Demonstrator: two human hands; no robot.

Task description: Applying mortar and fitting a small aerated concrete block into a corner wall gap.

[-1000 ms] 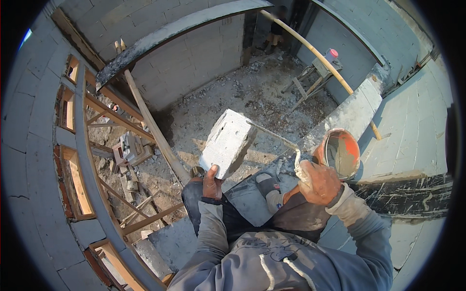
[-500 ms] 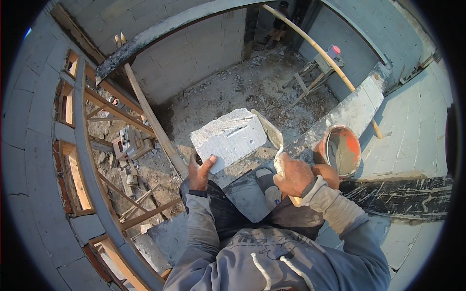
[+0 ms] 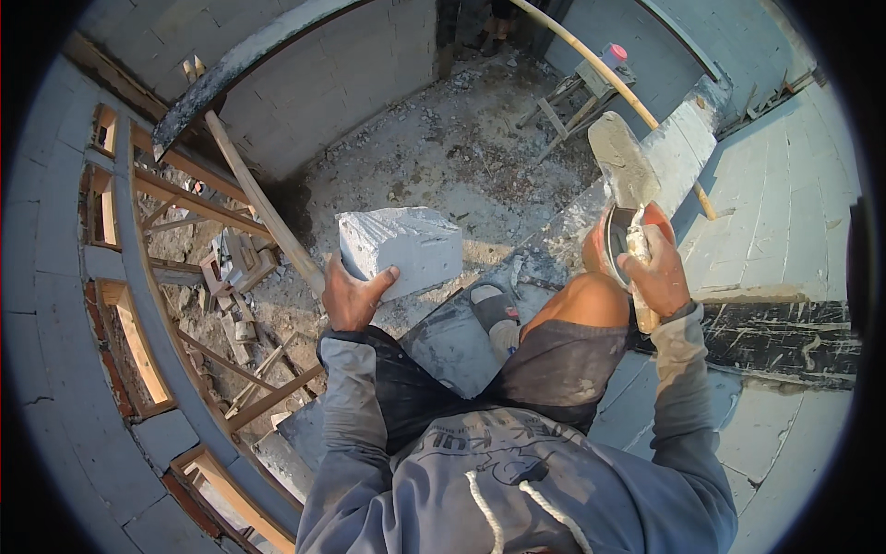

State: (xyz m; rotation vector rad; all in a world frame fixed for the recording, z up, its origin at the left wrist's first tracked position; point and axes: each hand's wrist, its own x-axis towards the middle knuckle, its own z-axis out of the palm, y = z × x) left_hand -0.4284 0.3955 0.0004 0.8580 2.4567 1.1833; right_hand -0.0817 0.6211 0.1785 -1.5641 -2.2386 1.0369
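Observation:
A white lightweight concrete block [image 3: 411, 249] with a rough, broken upper face is gripped at its left end by my left hand [image 3: 353, 294]. The thumb lies along the near face. My right hand [image 3: 657, 277] is closed round the pale, mortar-smeared handle of a trowel [image 3: 624, 159]. Its blade points away from me and looks coated with grey mortar. Beneath the blade and hand stands an orange bucket [image 3: 593, 251], partly hidden by them. The block and the trowel are well apart.
Below lies a rubble-strewn floor [image 3: 397, 148]. A wooden stand [image 3: 581, 97] carries a pink-lidded container [image 3: 614, 54]. A bamboo pole [image 3: 591, 60] crosses at the right. Timber framing [image 3: 198, 198] rises at the left, beside a block wall [image 3: 55, 277]. Another person's legs [image 3: 496, 28] show at the far end.
My right hand has swung the trowel away from the block, rightward over the bucket. My left hand has drawn the block left and turned it. The view has shifted slightly.

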